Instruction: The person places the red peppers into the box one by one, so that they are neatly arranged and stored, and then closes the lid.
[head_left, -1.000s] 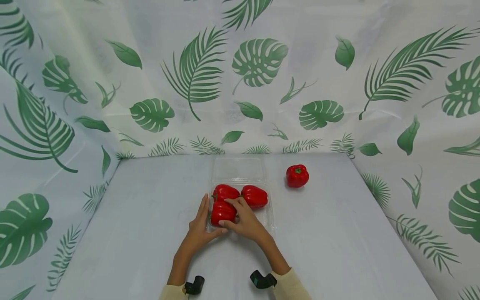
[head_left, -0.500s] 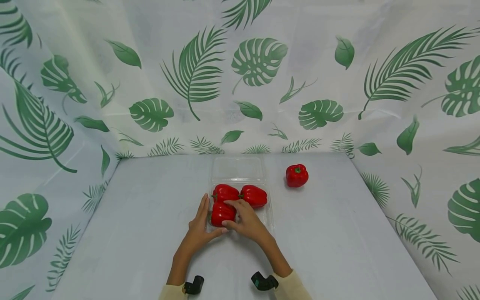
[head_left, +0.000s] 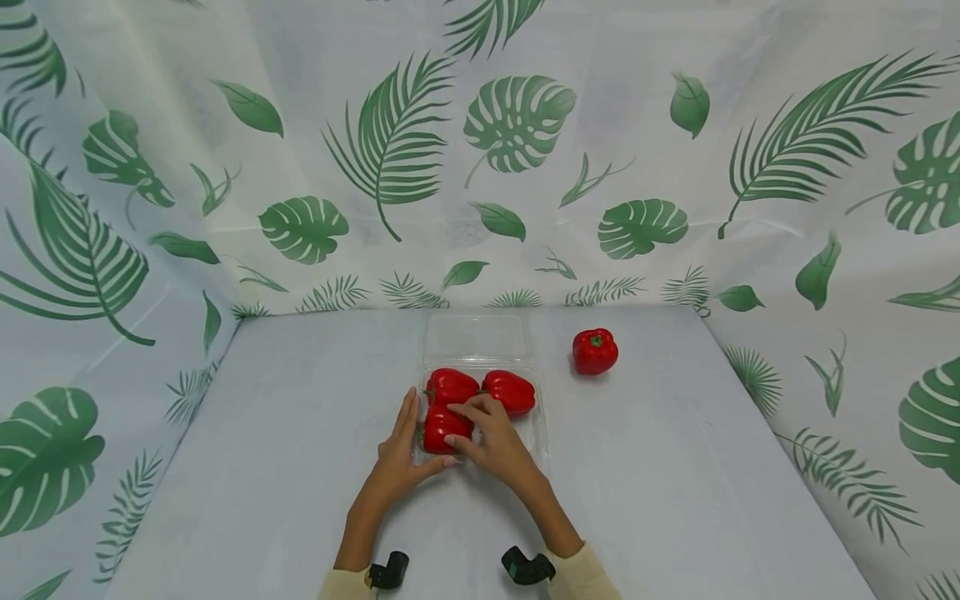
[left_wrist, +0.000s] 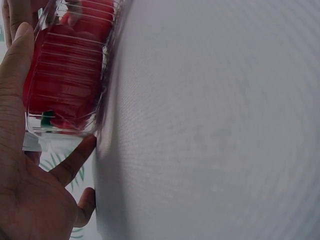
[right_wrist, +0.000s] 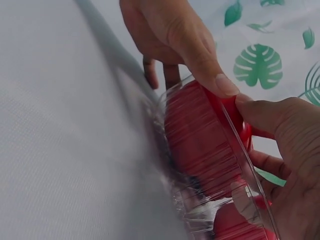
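Left hand [head_left: 397, 467], fingers straight, braces clear tray [head_left: 537, 437] at left; right hand [head_left: 495, 437] clamped on near-left pepper [head_left: 442, 429], inside tray; I'd hold tray steady, settle pepper lightly, not shove far-left pepper [head_left: 452, 385]; lone pepper [head_left: 595, 354] far right

White table [head_left: 675, 467] beneath clear container [head_left: 480, 363], lone red pepper [head_left: 595, 352].
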